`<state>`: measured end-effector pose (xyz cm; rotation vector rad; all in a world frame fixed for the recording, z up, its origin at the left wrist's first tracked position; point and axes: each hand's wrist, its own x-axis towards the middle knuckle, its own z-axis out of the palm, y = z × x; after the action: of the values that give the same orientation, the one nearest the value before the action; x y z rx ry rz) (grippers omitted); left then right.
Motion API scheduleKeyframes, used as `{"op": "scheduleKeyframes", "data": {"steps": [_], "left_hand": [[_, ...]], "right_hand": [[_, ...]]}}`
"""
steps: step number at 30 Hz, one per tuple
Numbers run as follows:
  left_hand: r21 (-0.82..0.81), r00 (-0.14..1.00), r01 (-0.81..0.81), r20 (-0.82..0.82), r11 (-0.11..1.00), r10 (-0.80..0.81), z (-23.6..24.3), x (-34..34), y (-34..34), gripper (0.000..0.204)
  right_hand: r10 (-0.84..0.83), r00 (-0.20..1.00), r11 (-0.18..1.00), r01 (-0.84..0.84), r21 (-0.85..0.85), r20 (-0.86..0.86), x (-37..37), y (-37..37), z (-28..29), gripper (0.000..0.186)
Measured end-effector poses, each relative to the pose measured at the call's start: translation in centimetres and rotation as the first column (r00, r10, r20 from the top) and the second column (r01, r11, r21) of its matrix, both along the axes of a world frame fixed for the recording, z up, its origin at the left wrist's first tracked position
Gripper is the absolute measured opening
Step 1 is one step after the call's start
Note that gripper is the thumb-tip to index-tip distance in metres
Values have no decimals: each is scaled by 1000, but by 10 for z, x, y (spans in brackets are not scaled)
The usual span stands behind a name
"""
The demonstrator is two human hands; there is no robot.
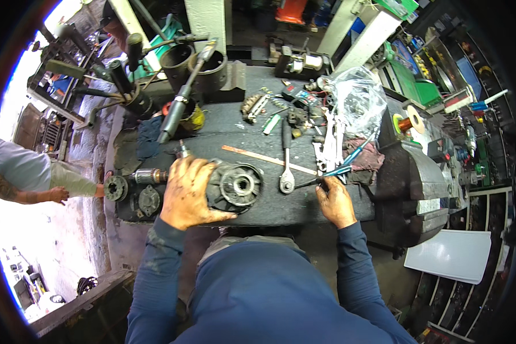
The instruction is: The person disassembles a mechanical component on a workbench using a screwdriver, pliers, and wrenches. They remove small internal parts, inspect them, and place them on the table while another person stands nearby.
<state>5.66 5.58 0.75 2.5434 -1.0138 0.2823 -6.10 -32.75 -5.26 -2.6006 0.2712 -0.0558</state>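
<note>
My left hand (187,192) grips the side of a round, finned metal housing (240,186) with a splined hole at its centre, the thumb along its near edge. At the bench's front right, my right hand (335,204) has its fingers closed on a long, thin blue-and-black tool (343,169) that slants up to the right; its exact kind is hard to make out. Between the hands lie a ratchet wrench (286,163) and a flat copper-coloured strip (261,156). Left of my left hand rest an armature (149,176), a round toothed part (116,188) and a dark round cover (149,200).
Several wrenches (330,137), a clear plastic bag (358,94) and a reddish rag (365,162) lie at right, beside a large bench vise (415,189). Metal cups (209,71) and a tool holder (137,103) stand at back left. Another person's hand (58,195) is at far left.
</note>
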Motion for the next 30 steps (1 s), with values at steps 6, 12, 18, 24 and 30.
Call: {"op": "scheduleKeyframes", "data": {"steps": [6,12,18,24,30], "left_hand": [[-4,905,-422,-64,907,421,-7,-60,-27,106],[32,893,-450,-23,893,450,-14,-65,-30,104],[46,878,-472,-62,880,474,-11,-68,-35,106],[64,819,-569,-46,820,572,-8,-80,-55,101],[47,807,-588,-32,807,590,-7,-83,-60,103]], "right_hand": [[-195,980,981,195,2,-37,-34,-21,-26,30],[-372,928,928,372,-32,6,-25,-44,-27,28],[-485,868,867,493,-67,103,10,-98,-28,34],[-384,916,908,397,-131,117,60,-135,-29,34],[-360,927,919,332,-213,-106,93,-151,-29,40]]}}
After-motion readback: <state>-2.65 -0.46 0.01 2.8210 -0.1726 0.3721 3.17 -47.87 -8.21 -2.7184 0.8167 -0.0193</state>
